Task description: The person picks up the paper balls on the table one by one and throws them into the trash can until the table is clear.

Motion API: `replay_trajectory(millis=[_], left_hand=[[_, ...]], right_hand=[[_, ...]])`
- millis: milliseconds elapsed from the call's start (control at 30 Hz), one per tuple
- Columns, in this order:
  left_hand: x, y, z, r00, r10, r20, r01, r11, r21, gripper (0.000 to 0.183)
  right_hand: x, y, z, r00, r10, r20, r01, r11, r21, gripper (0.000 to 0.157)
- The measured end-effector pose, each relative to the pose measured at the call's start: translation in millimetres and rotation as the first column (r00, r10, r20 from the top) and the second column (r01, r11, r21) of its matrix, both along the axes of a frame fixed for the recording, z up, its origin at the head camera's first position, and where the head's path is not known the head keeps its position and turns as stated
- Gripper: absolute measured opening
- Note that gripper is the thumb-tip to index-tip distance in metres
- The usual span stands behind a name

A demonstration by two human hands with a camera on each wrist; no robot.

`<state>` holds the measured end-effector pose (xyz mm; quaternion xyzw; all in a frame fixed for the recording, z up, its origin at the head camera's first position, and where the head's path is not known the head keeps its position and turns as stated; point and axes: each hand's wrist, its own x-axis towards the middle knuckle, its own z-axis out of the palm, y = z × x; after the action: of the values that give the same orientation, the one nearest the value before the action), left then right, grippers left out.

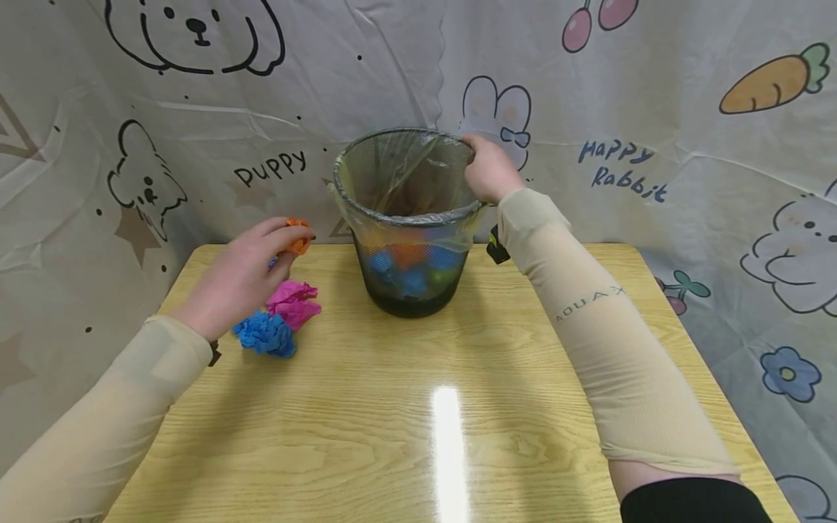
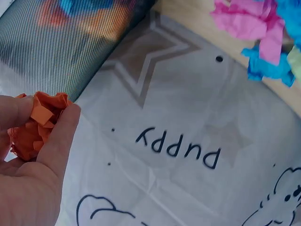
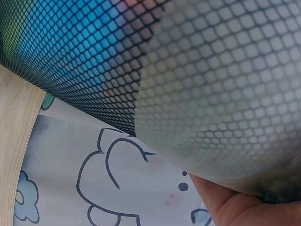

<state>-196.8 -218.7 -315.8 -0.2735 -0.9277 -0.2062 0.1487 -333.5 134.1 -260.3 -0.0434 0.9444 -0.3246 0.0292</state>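
Head view: the printed cloth (image 1: 392, 73) hangs behind both grips, and the bench (image 1: 353, 407) spreads beneath them. To the right of the left grip (image 1: 238, 272) stands the mesh bin (image 1: 413, 299), its rim pinched by the right grip (image 1: 492, 171), with the fingers largely hidden behind the edge. Colored balls (image 1: 408, 280) show through the mesh, below and left of that grip. A pull on this one side could tip the bin, as nothing steadies the opposite side; whether its base sits quite flat is hard to judge.

The clear liner (image 1: 366, 218), folded over the rim, could slide inward if the right grip drags it. Its loose edge and the bin's wall stand between the left grip and the bin's mouth, so a low approach might snag there.

Just nearer than the left grip lie blue paper (image 1: 267, 334) and pink paper (image 1: 294, 303), touching; a dropping wrist could scatter them. Beyond these, partly under the left grip, is a blue scrap (image 2: 270, 68).

The orange paper (image 2: 42, 117) is pinched between the left grip's thumb and fingers; loosened early, it would probably fall outside the bin.
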Motion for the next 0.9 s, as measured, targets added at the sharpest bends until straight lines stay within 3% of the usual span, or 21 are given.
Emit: replay_trajectory(millis=[333, 567, 900], left_hand=[[-7.6, 3, 42.8, 0.997, 0.07, -0.041, -0.071, 0.997, -0.007, 0.038], [-20.4, 11, 69.8, 0.994, 0.041, -0.102, -0.039, 0.999, 0.02, 0.039], [-33.8, 35, 92.0, 0.995, 0.024, -0.096, -0.024, 1.0, -0.001, 0.038]], right_hand=[[1.1, 0, 0.5, 1.0, -0.001, 0.001, 0.001, 1.0, -0.006, 0.069], [1.6, 0, 2.2, 1.0, -0.005, 0.006, 0.005, 1.0, -0.013, 0.07], [1.7, -1, 2.4, 1.0, -0.005, 0.007, 0.005, 1.0, -0.016, 0.069]])
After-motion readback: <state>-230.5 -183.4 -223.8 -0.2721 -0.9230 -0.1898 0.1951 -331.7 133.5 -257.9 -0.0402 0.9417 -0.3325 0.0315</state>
